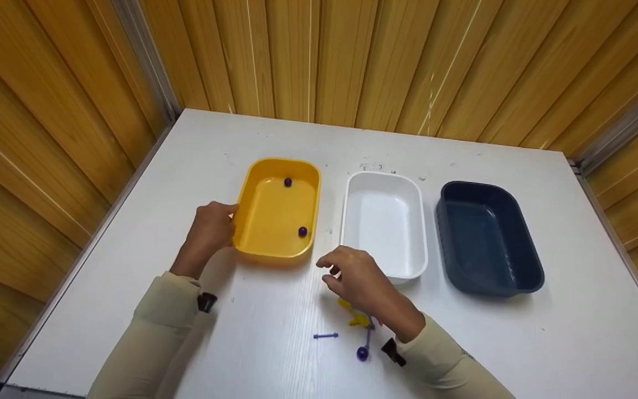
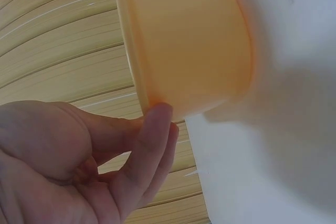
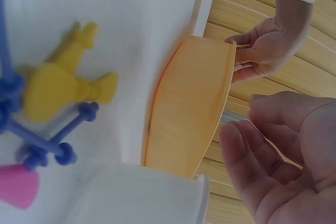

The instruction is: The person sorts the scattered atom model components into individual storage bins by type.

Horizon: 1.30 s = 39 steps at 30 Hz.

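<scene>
At the side of the yellow bin [image 1: 274, 208], my left hand [image 1: 214, 224] pinches the rim between thumb and fingers; the left wrist view shows the fingertips [image 2: 157, 116] against the outer wall. Two small purple balls [image 1: 288, 182] lie apart on that bin's floor. My right hand [image 1: 358, 277] hovers by the near left corner of the white bin [image 1: 385, 221], fingers loosely bent with nothing between them. Below it on the table are toy pieces: a yellow piece [image 3: 50, 90], purple rods with knobbed ends [image 1: 325, 336], a purple ball [image 1: 363, 353] and a pink piece [image 3: 18, 184]. My right forearm partly hides them.
A dark blue bin [image 1: 479, 238] stands to the right of the white one, with nothing inside. All three bins are in a row on a white table [image 1: 130, 277]. Wood-panelled walls [image 1: 341, 61] enclose the table at the back and sides.
</scene>
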Tool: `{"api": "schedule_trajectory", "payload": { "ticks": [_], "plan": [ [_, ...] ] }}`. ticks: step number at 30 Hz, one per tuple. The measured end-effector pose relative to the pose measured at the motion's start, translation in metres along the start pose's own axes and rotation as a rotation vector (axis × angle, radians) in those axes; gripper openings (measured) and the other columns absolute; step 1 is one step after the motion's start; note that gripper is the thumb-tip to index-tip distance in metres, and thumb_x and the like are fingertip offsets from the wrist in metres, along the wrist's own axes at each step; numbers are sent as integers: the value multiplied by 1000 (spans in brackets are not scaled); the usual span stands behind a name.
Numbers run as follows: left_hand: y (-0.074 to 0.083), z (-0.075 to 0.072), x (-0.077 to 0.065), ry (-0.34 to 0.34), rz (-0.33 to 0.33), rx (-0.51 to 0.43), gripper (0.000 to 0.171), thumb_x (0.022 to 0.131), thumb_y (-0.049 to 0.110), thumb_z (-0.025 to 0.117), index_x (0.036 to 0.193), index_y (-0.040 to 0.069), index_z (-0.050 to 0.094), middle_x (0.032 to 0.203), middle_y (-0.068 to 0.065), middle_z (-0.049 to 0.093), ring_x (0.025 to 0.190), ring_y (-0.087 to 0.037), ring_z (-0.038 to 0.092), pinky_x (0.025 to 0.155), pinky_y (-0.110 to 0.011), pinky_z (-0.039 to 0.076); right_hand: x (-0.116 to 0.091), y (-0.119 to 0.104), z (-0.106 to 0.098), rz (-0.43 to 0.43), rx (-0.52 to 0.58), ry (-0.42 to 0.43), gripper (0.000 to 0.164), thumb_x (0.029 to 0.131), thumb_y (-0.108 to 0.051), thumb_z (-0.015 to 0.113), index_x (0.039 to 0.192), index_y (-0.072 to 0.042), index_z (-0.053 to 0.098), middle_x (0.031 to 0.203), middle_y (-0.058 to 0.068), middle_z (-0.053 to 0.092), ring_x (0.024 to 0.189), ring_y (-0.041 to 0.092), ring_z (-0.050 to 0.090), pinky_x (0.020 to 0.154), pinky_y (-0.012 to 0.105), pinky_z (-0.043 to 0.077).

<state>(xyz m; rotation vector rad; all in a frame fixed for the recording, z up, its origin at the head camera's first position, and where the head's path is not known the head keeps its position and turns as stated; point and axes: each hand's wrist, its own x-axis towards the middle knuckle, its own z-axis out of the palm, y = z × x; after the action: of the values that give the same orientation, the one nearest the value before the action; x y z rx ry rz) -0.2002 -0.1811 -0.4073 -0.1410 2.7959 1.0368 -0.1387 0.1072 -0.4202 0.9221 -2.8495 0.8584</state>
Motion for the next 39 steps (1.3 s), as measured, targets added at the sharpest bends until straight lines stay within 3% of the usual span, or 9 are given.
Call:
{"api": "schedule_trajectory", "payload": {
  "ticks": [5, 14, 22, 29, 35, 39],
  "plan": [
    [-1, -1, 1, 11, 29, 7, 43, 90, 1, 58, 132, 8, 57, 101, -20, 71, 65, -16, 57, 54, -21, 47, -16, 6, -5, 5, 8, -49, 20, 81, -8, 71, 100, -8, 71, 94, 6, 71, 78, 12, 69, 67, 21, 54],
    [2, -3, 2, 22, 48, 36, 37, 91, 4, 59, 128, 7, 61, 96, -18, 71, 64, -17, 55, 54, -21, 45, -39, 18, -14, 117, 15, -183, 22, 82, -11, 71, 104, -10, 71, 95, 3, 71, 80, 9, 64, 68, 20, 52],
    [1, -2, 0, 12, 37, -1, 40, 92, 2, 58, 131, 9, 59, 100, -19, 70, 74, -19, 64, 56, -23, 52, -61, 28, -15, 69, 28, -167, 19, 78, -9, 72, 97, -10, 73, 83, 0, 69, 74, 7, 62, 63, 18, 50],
    [2, -3, 1, 20, 52, -4, 40, 90, 2, 59, 130, 8, 60, 99, -19, 71, 72, -19, 64, 55, -23, 51, -73, 32, -18, 108, 91, -268, 20, 78, -12, 72, 98, -12, 74, 82, -2, 68, 72, 3, 59, 62, 16, 48],
    [1, -3, -1, 2, 31, -25, 42, 92, 1, 56, 133, 11, 58, 103, -20, 70, 80, -23, 68, 58, -25, 54, -80, 29, -14, 54, 101, -321, 20, 77, -12, 75, 96, -15, 74, 83, -5, 67, 72, 0, 59, 63, 16, 47],
    [0, -2, -2, -6, 11, -29, 45, 91, -1, 55, 134, 11, 56, 105, -21, 69, 81, -23, 67, 58, -24, 54, -82, 25, -9, 63, 112, -363, 19, 75, -14, 77, 93, -18, 74, 84, -8, 67, 72, -3, 58, 65, 17, 46]
  ]
}}
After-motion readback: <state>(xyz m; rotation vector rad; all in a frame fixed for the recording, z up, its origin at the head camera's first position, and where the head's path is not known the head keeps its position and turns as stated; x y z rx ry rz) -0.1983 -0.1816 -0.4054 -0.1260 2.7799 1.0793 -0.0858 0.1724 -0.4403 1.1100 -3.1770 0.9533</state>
